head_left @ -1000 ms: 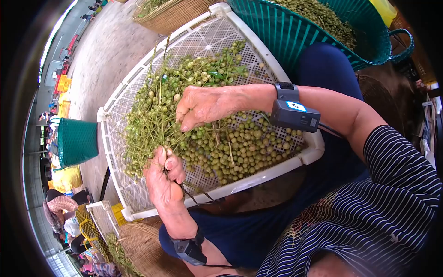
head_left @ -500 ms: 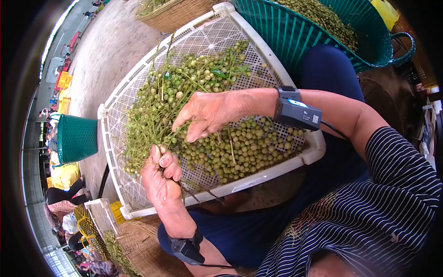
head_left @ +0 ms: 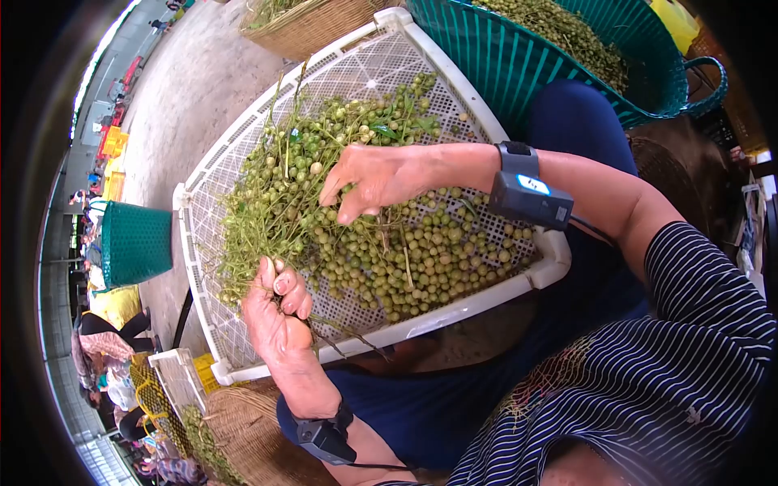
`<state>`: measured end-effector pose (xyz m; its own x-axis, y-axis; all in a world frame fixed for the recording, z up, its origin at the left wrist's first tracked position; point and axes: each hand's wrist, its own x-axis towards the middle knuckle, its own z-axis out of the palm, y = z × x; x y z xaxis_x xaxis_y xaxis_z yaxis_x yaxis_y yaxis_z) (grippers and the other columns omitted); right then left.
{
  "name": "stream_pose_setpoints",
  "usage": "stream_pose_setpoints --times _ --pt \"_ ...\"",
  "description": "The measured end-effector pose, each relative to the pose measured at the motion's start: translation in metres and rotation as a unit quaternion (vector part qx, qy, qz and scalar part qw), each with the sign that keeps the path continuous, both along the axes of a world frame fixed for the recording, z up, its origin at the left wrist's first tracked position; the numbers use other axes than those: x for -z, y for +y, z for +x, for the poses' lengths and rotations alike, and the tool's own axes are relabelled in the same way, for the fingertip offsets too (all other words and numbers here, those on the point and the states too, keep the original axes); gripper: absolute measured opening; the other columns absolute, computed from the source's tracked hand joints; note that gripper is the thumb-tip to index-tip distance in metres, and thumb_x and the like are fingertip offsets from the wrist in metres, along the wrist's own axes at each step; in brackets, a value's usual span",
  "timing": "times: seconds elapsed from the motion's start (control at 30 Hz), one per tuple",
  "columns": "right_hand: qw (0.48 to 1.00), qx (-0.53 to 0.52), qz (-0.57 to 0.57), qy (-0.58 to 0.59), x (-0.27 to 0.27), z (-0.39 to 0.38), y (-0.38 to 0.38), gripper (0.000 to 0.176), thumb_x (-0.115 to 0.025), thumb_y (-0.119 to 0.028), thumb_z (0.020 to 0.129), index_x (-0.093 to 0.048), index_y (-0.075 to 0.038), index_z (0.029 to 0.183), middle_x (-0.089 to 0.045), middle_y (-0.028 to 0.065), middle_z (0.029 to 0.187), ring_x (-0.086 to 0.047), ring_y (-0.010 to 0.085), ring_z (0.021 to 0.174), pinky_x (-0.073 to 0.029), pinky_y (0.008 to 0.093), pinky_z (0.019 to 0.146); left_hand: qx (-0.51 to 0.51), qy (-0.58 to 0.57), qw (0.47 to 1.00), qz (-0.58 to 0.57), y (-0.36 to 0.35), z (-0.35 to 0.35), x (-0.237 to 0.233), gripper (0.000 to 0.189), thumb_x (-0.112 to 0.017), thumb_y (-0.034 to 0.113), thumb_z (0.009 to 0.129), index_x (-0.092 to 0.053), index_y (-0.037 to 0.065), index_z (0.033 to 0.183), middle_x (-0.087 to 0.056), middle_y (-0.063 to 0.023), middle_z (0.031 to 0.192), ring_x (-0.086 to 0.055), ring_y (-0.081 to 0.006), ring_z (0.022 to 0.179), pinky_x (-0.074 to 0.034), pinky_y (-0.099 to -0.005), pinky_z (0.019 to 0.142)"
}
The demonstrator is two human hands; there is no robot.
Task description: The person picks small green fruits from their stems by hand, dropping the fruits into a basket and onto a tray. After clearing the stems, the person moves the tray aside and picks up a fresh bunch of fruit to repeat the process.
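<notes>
A white perforated plastic tray (head_left: 350, 74) holds small round green berries: loose ones (head_left: 421, 259) on the near side and a heap still on thin green stems (head_left: 279, 190). My left hand (head_left: 279, 312) is at the tray's left part, its fingers closed around thin stems (head_left: 344, 330) whose brown ends stick out below the palm. Over the middle of the tray hovers my right hand (head_left: 377, 182), its thumb and forefinger curved and apart, with nothing visible between them. The palm side of this hand is hidden.
A green woven basket (head_left: 486, 49) with more berries stands at the upper right, beside my knee. Wicker baskets (head_left: 312, 28) sit beyond the tray and at lower left (head_left: 259, 433). Farther left are another green basket (head_left: 138, 243) and people (head_left: 105, 348).
My right hand has drawn back a little, up and away from my left hand. My left hand, still gripping the stems, has shifted slightly left.
</notes>
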<state>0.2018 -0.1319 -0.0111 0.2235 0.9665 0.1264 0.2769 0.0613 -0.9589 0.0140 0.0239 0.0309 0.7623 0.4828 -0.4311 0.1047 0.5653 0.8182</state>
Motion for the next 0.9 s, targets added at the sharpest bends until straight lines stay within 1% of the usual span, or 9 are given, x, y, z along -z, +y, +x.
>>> stream_pose_setpoints --times 0.13,0.33,0.4,0.43,0.47,0.53,0.73,0.83,0.9 --pt "0.999 0.027 0.017 -0.019 -0.009 -0.017 0.004 0.041 -0.062 -0.016 0.076 -0.057 0.006 0.110 -0.052 0.0047 0.055 -0.048 0.0099 0.050 -0.038 0.0268 0.046 0.002 0.014 1.000 -0.010 -0.006 0.002 -0.002 0.020 -0.050 0.025 0.092 -0.049 0.006 0.083 -0.041 0.0024 0.058 -0.029 -0.0067 0.041 -0.023 -0.0225 0.037" --pt "0.994 0.070 0.032 0.084 0.002 -0.024 0.013 0.021 -0.061 -0.013 0.076 -0.065 0.003 0.088 -0.051 0.0038 0.054 -0.048 0.0089 0.049 -0.038 0.0259 0.045 0.007 0.026 0.999 0.021 -0.013 0.005 0.003 0.019 -0.051 0.023 0.091 -0.048 0.007 0.082 -0.041 0.0025 0.059 -0.030 -0.0070 0.042 -0.023 -0.0225 0.037" --pt "0.974 0.094 0.187 -0.089 0.008 -0.010 0.017 0.016 -0.060 -0.013 0.076 -0.062 0.002 0.072 -0.051 0.0025 0.054 -0.047 0.0093 0.048 -0.037 0.0244 0.044 0.006 0.021 1.000 0.017 -0.013 0.007 0.005 0.019 -0.051 0.023 0.092 -0.048 0.006 0.082 -0.041 0.0025 0.059 -0.031 -0.0071 0.042 -0.023 -0.0225 0.037" --pt "0.846 0.141 0.276 -0.433 0.010 -0.001 0.020 0.016 -0.060 -0.013 0.077 -0.060 0.001 0.069 -0.053 0.0023 0.054 -0.047 0.0083 0.047 -0.038 0.0236 0.043 0.005 0.016 1.000 0.014 -0.013 0.006 0.006 0.020 -0.051 0.023 0.092 -0.048 0.006 0.082 -0.041 0.0025 0.059 -0.031 -0.0071 0.042 -0.023 -0.0225 0.037" --pt "0.846 0.139 0.277 -0.433 0.016 0.000 0.017 0.016 -0.060 -0.013 0.077 -0.060 0.001 0.069 -0.053 0.0023 0.054 -0.047 0.0083 0.047 -0.038 0.0236 0.043 0.003 0.016 1.000 0.014 -0.010 0.005 0.006 0.020 -0.051 0.023 0.092 -0.048 0.006 0.082 -0.041 0.0025 0.059 -0.031 -0.0071 0.042 -0.023 -0.0225 0.037" --pt "0.996 0.085 -0.028 0.007 0.007 -0.005 0.002 0.014 -0.060 -0.013 0.077 -0.060 -0.001 0.069 -0.053 0.0014 0.057 -0.044 0.0063 0.047 -0.036 0.0234 0.042 0.004 -0.015 1.000 -0.020 -0.005 0.004 0.006 0.019 -0.051 0.023 0.091 -0.049 0.006 0.083 -0.041 0.0025 0.059 -0.031 -0.0073 0.043 -0.024 -0.0225 0.037" --pt "0.966 -0.011 0.039 0.254 -0.001 -0.040 0.010 0.019 -0.059 -0.015 0.079 -0.058 -0.001 0.066 -0.050 0.0002 0.060 -0.042 0.0064 0.049 -0.029 0.0210 0.039 -0.013 0.019 0.999 0.044 -0.019 0.008 0.007 0.020 -0.052 0.023 0.091 -0.049 0.006 0.082 -0.043 0.0022 0.059 -0.033 -0.0078 0.043 -0.025 -0.0225 0.038" --pt "0.986 0.001 0.138 0.095 0.013 -0.033 0.015 0.020 -0.059 -0.014 0.079 -0.057 0.000 0.065 -0.049 0.0007 0.058 -0.043 0.0070 0.049 -0.032 0.0229 0.041 -0.006 0.015 0.999 0.030 -0.015 0.007 0.008 0.020 -0.053 0.024 0.091 -0.050 0.006 0.082 -0.043 0.0020 0.059 -0.032 -0.0078 0.043 -0.024 -0.0225 0.038" --pt "0.962 0.066 0.183 -0.194 0.019 -0.022 0.012 0.018 -0.059 -0.013 0.078 -0.060 0.002 0.068 -0.050 0.0017 0.057 -0.045 0.0079 0.051 -0.036 0.0255 0.044 -0.002 0.012 1.000 0.016 -0.012 0.005 0.010 0.020 -0.052 0.024 0.091 -0.050 0.006 0.083 -0.043 0.0020 0.059 -0.032 -0.0078 0.042 -0.024 -0.0225 0.037"
